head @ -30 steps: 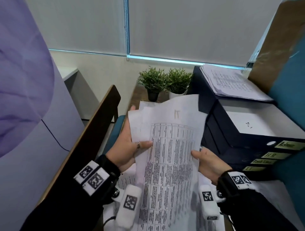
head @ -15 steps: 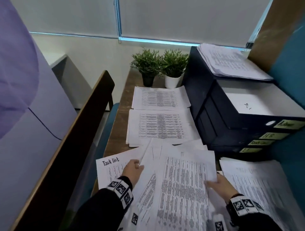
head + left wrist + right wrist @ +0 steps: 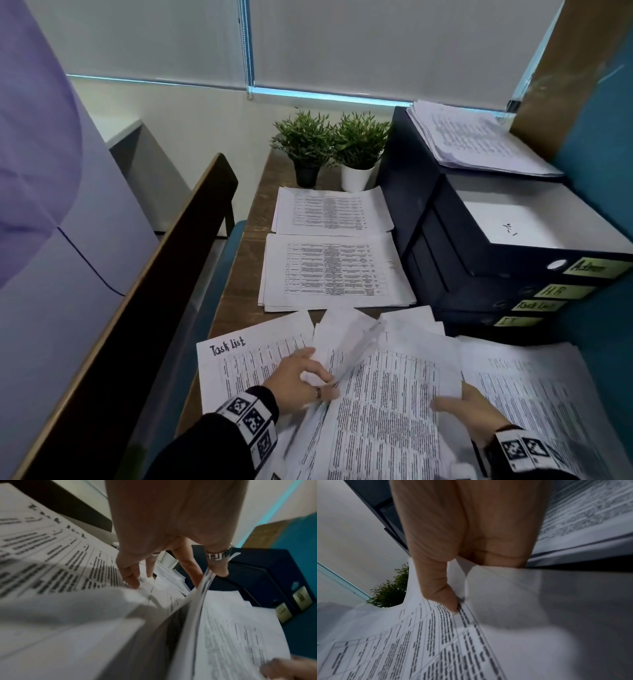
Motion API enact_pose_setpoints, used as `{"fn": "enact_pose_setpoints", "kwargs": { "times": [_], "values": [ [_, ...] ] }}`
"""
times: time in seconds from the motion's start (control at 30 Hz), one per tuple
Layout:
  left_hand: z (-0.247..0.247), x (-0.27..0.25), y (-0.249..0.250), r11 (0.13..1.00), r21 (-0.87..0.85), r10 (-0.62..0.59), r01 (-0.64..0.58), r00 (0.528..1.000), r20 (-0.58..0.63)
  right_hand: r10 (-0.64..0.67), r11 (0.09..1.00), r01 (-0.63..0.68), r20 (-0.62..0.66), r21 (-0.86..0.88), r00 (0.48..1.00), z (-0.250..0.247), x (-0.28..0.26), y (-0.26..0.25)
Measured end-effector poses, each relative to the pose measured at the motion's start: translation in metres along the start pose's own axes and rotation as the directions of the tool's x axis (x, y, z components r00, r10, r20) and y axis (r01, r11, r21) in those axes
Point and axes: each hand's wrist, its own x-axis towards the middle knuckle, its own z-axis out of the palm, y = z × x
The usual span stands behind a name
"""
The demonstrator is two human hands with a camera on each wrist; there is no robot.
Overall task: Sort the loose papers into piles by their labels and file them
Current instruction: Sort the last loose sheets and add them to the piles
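Both your hands, left hand & right hand, pinch the loose sheaf; fingers slack = sheets fan onto the Task List pile just left, mixing labels.

Left hand: fingers curled, thumb pinching sheet edges against the ring-bearing finger. Right hand: thumb on top, fingers beneath, pinching a sheet edge. Both wrists carry marker bands; sleeves dark.

Black sleeves, marker-tagged wristbands
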Motion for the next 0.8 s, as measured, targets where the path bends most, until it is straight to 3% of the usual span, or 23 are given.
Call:
{"fn": "enact_pose_setpoints", "kwargs": {
  "times": [0.2, 0.37, 0.47, 0.57, 0.7, 0.8],
  "values": [
    [0.001, 0.009, 0.004, 0.996, 0.038, -0.077, 0.08, 0.994, -0.073, -0.085, 0.996, 0.085, 0.011, -0.002, 0.996, 0.001, -0.001, 0.0],
    [-0.001, 0.025, 0.002, 0.99, -0.044, -0.141, 0.137, 0.984, -0.113, -0.073, 0.997, 0.073, 0.004, -0.006, 0.997, 0.004, -0.002, 0.001],
    [-0.003, 0.029, 0.009, 0.989, -0.142, -0.056, 0.046, 0.996, -0.067, -0.076, 0.997, 0.076, -0.007, -0.021, 0.997, 0.007, -0.002, 0.002],
    [-0.004, 0.025, 0.011, 0.993, -0.112, 0.034, -0.042, 0.997, -0.067, -0.1, 0.995, 0.1, 0.003, -0.001, 0.995, 0.005, -0.004, 0.001],
    [-0.011, 0.014, -0.001, 0.969, -0.215, 0.06, -0.118, 0.964, -0.26, -0.134, 0.99, 0.134, -0.017, -0.037, 0.991, 0.004, -0.006, -0.003],
    [-0.027, 0.003, -0.011, 0.968, -0.181, 0.076, -0.175, 0.888, -0.454, -0.139, 0.986, 0.138, -0.004, -0.089, 0.99, 0.007, -0.006, -0.003]
  ]
}}
